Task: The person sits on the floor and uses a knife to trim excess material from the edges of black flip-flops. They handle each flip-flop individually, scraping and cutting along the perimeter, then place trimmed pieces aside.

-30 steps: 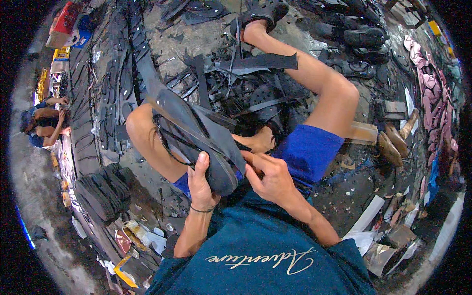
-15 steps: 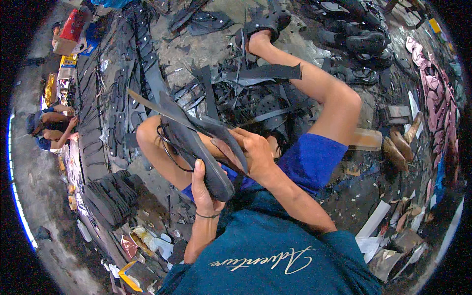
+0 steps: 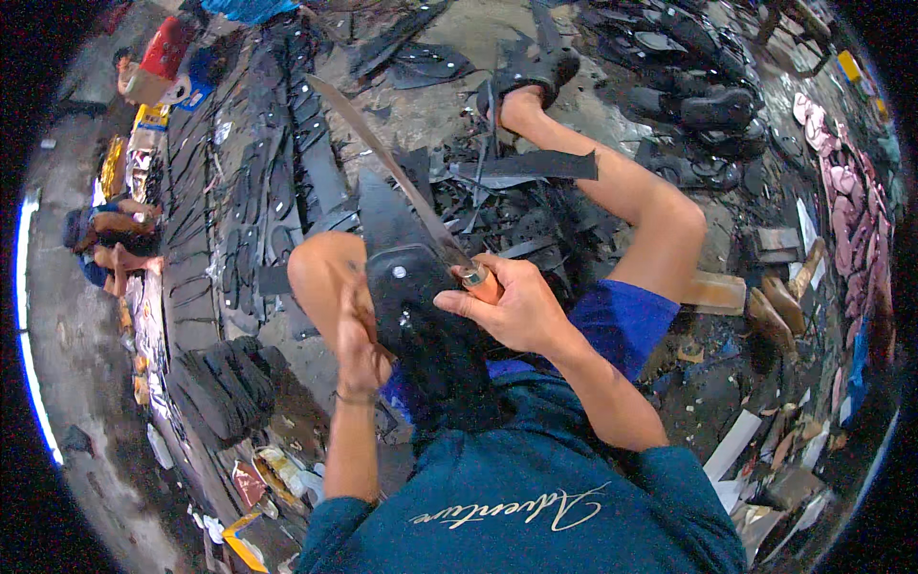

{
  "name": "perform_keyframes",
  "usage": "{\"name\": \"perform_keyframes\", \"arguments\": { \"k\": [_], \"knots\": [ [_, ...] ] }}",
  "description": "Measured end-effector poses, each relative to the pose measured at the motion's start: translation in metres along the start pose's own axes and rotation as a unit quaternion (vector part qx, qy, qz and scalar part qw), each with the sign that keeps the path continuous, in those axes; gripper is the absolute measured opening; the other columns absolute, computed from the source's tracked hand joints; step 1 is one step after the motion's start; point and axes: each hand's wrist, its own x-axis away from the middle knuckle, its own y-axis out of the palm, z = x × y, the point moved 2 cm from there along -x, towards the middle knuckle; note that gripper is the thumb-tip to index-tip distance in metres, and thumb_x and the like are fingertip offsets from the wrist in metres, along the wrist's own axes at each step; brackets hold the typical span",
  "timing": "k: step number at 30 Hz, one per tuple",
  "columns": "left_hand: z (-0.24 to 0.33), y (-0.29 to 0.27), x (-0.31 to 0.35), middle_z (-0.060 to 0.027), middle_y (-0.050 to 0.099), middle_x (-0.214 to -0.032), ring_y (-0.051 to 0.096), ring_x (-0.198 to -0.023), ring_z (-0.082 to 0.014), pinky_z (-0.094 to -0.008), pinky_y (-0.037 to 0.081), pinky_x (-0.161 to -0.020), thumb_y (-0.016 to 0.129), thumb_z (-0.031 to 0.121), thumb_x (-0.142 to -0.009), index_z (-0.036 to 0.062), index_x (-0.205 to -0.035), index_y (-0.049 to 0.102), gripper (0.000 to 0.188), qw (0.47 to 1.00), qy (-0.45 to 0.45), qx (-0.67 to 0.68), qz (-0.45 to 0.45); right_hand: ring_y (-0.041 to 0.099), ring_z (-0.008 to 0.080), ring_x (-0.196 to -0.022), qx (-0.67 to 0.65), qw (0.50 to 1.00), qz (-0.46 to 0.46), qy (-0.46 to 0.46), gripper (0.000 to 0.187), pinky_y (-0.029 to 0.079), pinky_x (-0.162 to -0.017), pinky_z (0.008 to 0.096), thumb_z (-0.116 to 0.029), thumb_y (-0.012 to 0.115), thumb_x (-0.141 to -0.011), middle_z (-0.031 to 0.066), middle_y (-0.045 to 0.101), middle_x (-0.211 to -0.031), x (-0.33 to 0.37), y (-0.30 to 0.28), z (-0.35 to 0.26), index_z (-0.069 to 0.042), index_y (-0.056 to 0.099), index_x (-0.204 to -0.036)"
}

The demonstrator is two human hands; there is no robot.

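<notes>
My right hand [image 3: 521,304] is closed around the orange-brown wooden handle [image 3: 481,283] of a knife. Its long, slightly curved blade [image 3: 397,172] rises up and to the left, past the far end of a black sandal sole. That sole [image 3: 406,301] lies in front of my body between my knees, with a pale round dot near its far end. My left hand [image 3: 356,330] is at the sole's left edge, by my bent knee. Motion smears its fingers, so its grip on the sole is unclear.
Black rubber strips and scraps [image 3: 521,170] litter the floor ahead. A stack of dark soles [image 3: 225,387] lies at left, black shoes [image 3: 708,107] at far right, pink straps [image 3: 846,206] along the right rim. Another person [image 3: 115,239] sits at far left.
The knife has come away from the sole and its blade now points more upward. The sole has turned in front of me, showing the dotted face. My left hand has shifted left and up.
</notes>
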Motion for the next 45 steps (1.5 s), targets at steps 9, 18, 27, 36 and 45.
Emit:
{"name": "perform_keyframes", "arguments": {
  "k": [9, 18, 27, 36, 45],
  "knots": [
    [0.094, -0.024, 0.009, -0.0022, 0.066, -0.112, 0.061, -0.100, -0.0085, -0.0247, 0.049, -0.089, 0.062, 0.018, -0.098, -0.0002, -0.128, 0.055, 0.036, 0.965, 0.084, -0.235, 0.082, 0.063, 0.0223, -0.070, 0.067, 0.986, 0.116, -0.101, 0.033, 0.052, -0.065, 0.0330, -0.014, 0.074, -0.085, 0.0124, 0.069, -0.089, 0.089, -0.022, 0.015, -0.004, 0.068, -0.116],
    [0.056, -0.032, 0.039, 0.0073, 0.059, -0.096, 0.049, -0.080, -0.0012, -0.0176, 0.040, -0.074, 0.059, 0.025, -0.100, -0.0012, -0.136, 0.051, 0.045, 0.971, 0.048, -0.198, 0.122, 0.058, 0.0189, -0.057, -0.015, 0.999, 0.017, -0.049, 0.034, 0.048, -0.054, 0.0316, -0.018, 0.077, -0.083, 0.0089, 0.065, -0.074, 0.128, 0.010, 0.037, -0.005, 0.071, -0.113],
    [0.060, -0.021, 0.037, -0.0019, 0.065, -0.112, 0.060, -0.101, -0.0097, -0.0249, 0.046, -0.091, 0.066, 0.032, -0.096, -0.0005, -0.129, 0.055, 0.047, 0.970, 0.031, -0.238, 0.046, 0.059, 0.0180, -0.057, 0.014, 0.970, 0.143, -0.196, 0.028, 0.047, -0.053, 0.0288, -0.015, 0.070, -0.090, 0.0111, 0.066, -0.078, 0.020, 0.014, -0.023, 0.000, 0.069, -0.114],
    [0.082, 0.006, 0.029, -0.0038, 0.067, -0.104, 0.062, -0.097, -0.0124, -0.0272, 0.048, -0.088, 0.075, 0.024, -0.089, -0.0010, -0.116, 0.062, 0.039, 0.932, 0.041, -0.341, -0.115, 0.055, 0.0117, -0.057, -0.005, 0.993, 0.054, -0.101, 0.029, 0.045, -0.054, 0.0259, -0.014, 0.070, -0.088, 0.0080, 0.065, -0.073, 0.063, -0.021, -0.011, -0.001, 0.070, -0.114],
    [0.054, -0.007, 0.054, -0.0029, 0.066, -0.106, 0.060, -0.098, -0.0117, -0.0277, 0.047, -0.089, 0.074, 0.028, -0.091, -0.0014, -0.120, 0.060, 0.044, 0.959, -0.079, -0.255, -0.099, 0.063, 0.0223, -0.061, 0.077, 0.995, -0.064, 0.012, 0.034, 0.051, -0.054, 0.0331, -0.018, 0.079, -0.079, 0.0104, 0.068, -0.079, 0.166, -0.053, 0.022, -0.006, 0.072, -0.111]
  ]
}}
